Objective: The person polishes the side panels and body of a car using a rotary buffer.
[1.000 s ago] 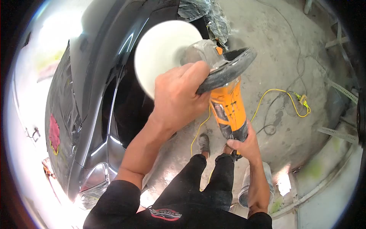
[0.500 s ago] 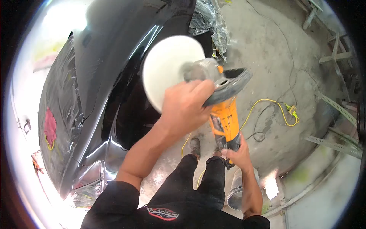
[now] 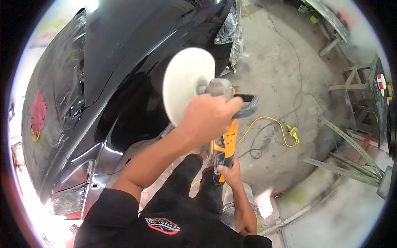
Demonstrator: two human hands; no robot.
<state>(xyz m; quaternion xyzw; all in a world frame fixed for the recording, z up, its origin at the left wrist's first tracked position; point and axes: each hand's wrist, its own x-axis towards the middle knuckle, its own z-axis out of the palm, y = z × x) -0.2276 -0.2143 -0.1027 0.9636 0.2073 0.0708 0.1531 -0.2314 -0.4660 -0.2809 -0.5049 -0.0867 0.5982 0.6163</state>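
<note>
Both hands are on an orange and black power polisher with a wide white pad. My left hand is closed round the front of the tool, at its black loop handle. Lower down, my right hand wraps the rear of the polisher body. The pad faces a glossy black car panel on the left, tilted nearly upright; whether it touches the panel I cannot tell.
Plastic sheeting covers the car's glass, with a red cloth on it. A yellow cord and a dark cable cross the concrete floor. Wooden stands and perforated metal strips stand at right. A bucket is near my legs.
The view has shifted, showing more of the right side. The polisher has come left and its body is more upright, the pad turned more edge-on. Both hands keep their hold.
</note>
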